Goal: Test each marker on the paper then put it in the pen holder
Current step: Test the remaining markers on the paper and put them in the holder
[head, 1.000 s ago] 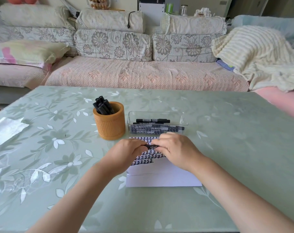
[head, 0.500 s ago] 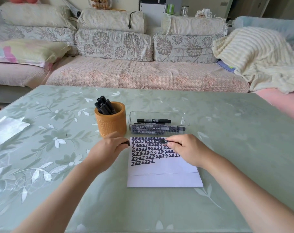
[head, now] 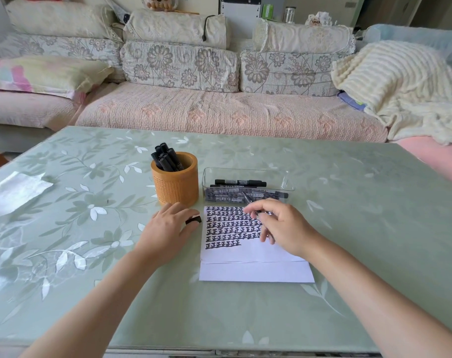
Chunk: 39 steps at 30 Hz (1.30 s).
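Testing is being carried out: an uncapped marker is being pinched in the right hand over the paper, beside the clear tray. Its cap is being gripped in the left hand. Judged next: a mark, recapping, then the pen holder.
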### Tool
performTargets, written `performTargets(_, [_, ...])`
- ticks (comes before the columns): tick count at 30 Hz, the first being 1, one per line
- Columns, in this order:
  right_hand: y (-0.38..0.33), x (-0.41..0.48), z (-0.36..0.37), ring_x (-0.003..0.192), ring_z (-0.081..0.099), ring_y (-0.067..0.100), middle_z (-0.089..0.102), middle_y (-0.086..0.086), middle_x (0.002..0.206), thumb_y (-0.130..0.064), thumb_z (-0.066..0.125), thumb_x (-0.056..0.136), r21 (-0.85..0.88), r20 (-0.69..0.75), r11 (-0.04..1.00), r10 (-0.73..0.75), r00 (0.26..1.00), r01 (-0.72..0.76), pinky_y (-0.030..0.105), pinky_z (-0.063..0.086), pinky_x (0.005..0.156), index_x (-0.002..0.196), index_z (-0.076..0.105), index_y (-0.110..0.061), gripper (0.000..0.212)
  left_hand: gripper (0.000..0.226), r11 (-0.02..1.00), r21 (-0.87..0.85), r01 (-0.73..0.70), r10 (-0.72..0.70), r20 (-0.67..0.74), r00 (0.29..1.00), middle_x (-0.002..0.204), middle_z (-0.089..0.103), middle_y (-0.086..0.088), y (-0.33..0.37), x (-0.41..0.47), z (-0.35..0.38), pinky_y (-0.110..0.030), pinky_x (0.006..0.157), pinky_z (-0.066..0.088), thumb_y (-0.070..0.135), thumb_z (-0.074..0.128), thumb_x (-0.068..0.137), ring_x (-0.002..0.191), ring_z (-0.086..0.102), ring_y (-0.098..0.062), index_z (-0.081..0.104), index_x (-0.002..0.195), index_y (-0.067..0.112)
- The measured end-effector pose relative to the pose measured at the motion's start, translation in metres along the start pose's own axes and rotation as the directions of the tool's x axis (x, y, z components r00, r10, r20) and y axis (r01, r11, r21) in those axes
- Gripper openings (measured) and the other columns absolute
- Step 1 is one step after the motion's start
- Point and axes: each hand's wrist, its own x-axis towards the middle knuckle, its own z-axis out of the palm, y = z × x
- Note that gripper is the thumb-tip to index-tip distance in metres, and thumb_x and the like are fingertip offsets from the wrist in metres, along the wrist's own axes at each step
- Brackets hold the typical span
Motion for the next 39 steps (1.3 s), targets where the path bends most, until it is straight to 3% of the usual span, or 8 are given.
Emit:
performTargets(5, [-0.001,-0.003,0.003,0.078,0.053,0.012,0.058,-0.001,0.099,0.024,0.032,0.081,0.116,0.038,0.993,-0.027,0.999,0.022,0.02,0.045,0.069,0.116,0.062,-0.038,0.078,0.037,0.997,-0.049,-0.054,0.05,-0.082,0.995,0.104,0.055,0.009,0.018,-0.008,-0.004,-0.035,0.082,0.047,0.048,0.041,0.093,0.1,0.05,-0.015,0.064,0.114,0.026])
performTargets(8, [0.001,-0.011,0.003,0.069,0.047,0.009,0.054,-0.006,0.081,0.002,0.064,0.088,0.027,0.061,0.995,-0.094,0.994,0.093,0.019,0.041,0.069,0.112,0.063,-0.031,0.041,0.021,0.96,-0.123,-0.252,0.244,-0.073,0.967,0.098,0.056,0.01,0.039,-0.015,-0.005,-0.034,0.077,0.047,0.036,0.05,0.095,0.09,0.052,-0.014,0.067,0.103,0.026])
performTargets(10, [0.0,-0.015,0.006,0.068,0.052,0.014,0.058,-0.007,0.075,-0.016,0.068,0.092,0.1,0.025,0.992,-0.079,0.997,0.076,0.023,0.044,0.065,0.099,0.067,-0.023,0.011,0.015,0.922,-0.167,-0.348,0.343,-0.061,0.937,0.095,0.058,0.01,0.053,-0.021,-0.002,-0.032,0.074,0.046,0.031,0.055,0.094,0.086,0.052,-0.014,0.068,0.097,0.025])
performTargets(14, [0.005,-0.015,0.012,0.061,0.06,0.026,0.063,0.008,0.078,-0.021,0.055,0.086,0.302,0.012,0.951,0.072,0.997,-0.072,0.029,0.041,0.048,0.103,0.065,-0.019,0.021,0.014,0.887,-0.187,-0.422,0.424,-0.031,0.905,0.088,0.057,0.009,0.069,-0.03,0.003,-0.027,0.067,0.044,0.03,0.057,0.092,0.08,0.052,-0.015,0.069,0.094,0.026])
performTargets(18, [0.015,-0.014,0.019,0.055,0.061,0.021,0.063,0.012,0.075,-0.003,0.065,0.084,0.255,-0.027,0.958,0.144,0.989,-0.133,0.025,0.041,0.044,0.091,0.062,-0.012,0.011,0.011,0.899,-0.129,-0.419,0.422,-0.006,0.907,0.086,0.055,0.011,0.071,-0.034,0.007,-0.026,0.063,0.043,0.034,0.058,0.09,0.08,0.052,-0.014,0.069,0.09,0.032])
performTargets(23, [0.029,-0.01,0.026,0.043,0.045,0.019,0.055,0.003,0.056,-0.002,0.069,0.082,0.202,-0.09,0.972,0.143,0.986,-0.122,0.026,0.039,0.045,0.065,0.052,-0.018,0.028,0.012,0.905,-0.128,-0.405,0.411,0.02,0.911,0.088,0.053,0.012,0.07,-0.034,0.01,-0.027,0.064,0.044,0.037,0.057,0.09,0.082,0.052,-0.014,0.068,0.091,0.034])
performTargets(31, [0.035,-0.01,0.027,0.063,0.044,0.009,0.05,-0.006,0.065,-0.018,0.067,0.073,0.02,-0.118,0.998,-0.054,0.992,0.056,0.029,0.036,0.061,0.068,0.047,-0.013,0.021,0.011,0.91,-0.109,-0.399,0.404,0.022,0.914,0.086,0.053,0.012,0.072,-0.033,0.009,-0.022,0.065,0.037,0.037,0.057,0.09,0.081,0.05,-0.014,0.068,0.091,0.035])
performTargets(39, [0.035,-0.011,0.029,0.062,0.045,0.005,0.052,-0.014,0.063,-0.014,0.067,0.074,-0.021,-0.092,0.997,-0.07,0.993,0.069,0.021,0.035,0.059,0.065,0.048,-0.017,0.022,0.01,0.916,-0.127,-0.381,0.387,0.03,0.921,0.086,0.053,0.011,0.073,-0.034,0.008,-0.024,0.064,0.04,0.036,0.058,0.09,0.08,0.05,-0.014,0.068,0.091,0.035])
